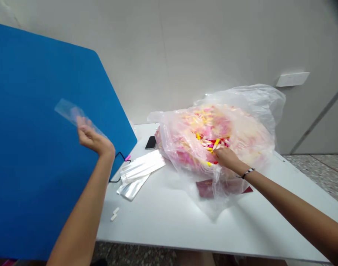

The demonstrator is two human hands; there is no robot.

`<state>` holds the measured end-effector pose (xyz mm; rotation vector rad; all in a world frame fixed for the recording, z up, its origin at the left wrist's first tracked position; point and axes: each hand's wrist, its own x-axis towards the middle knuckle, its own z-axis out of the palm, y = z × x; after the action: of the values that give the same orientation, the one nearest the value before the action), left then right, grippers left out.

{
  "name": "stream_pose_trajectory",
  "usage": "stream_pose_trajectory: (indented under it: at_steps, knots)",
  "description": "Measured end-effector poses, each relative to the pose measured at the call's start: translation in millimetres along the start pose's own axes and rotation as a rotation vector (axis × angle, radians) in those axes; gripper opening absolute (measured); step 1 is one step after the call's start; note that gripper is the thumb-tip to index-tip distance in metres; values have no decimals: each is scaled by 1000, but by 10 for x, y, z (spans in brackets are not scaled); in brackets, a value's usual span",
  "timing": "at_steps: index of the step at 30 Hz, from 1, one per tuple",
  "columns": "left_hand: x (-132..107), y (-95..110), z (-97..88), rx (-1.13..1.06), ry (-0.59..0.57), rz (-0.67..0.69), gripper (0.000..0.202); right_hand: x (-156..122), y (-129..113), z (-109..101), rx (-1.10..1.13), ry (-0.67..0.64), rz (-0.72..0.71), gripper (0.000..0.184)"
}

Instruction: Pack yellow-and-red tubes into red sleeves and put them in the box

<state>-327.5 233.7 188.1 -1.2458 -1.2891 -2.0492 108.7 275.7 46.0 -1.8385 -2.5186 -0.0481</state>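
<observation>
My left hand [93, 136] is raised in front of the blue panel, its fingers closed on a clear plastic bag [67, 111], narrow and blurred by motion. A faint pink patch shows in that bag near my fingertips; I cannot make out what it is. On the right, my right hand [226, 157] reaches into the opening of a large translucent plastic bag [254, 129]. Small yellow, white, pink and red tube-like pieces [205, 142] fill this bag. The fingers of my right hand are drawn together among them, their tips partly hidden.
A stack of flat clear bags [141, 168] lies left of the large bag, with a phone [150, 142] behind it. Two white pieces [114, 214] rest near the front edge of the white table [163, 221]. The blue panel [47, 74] stands at left. A dark red flat item [205, 189] lies under the plastic.
</observation>
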Motion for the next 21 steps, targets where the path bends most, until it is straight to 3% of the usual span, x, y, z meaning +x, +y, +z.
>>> stream_pose_trajectory:
  at_steps: [1,4,5,8,10,13,21]
  knots:
    - [-117,176,45,-13,-1,113,48,9,-11,-8,1,-5,0,34]
    - [-780,697,151,-29,-270,279,40,54,-36,-43,1,-15,-5,34]
    - [-1067,850,159,-89,-396,364,39,80,-41,-60,3,-20,-7,34]
    - [-1920,1218,106,-308,-777,796,29,197,-51,-125,19,-56,8,33]
    - [-2394,1395,69,-442,-993,947,28,299,-49,-172,36,-90,34,34]
    - [-2966,1554,128,-569,-1182,909,29,450,-38,-217,61,-135,66,36]
    - [-4278,1666,676,-437,-1239,700,30,645,-54,-203,89,-149,147,38]
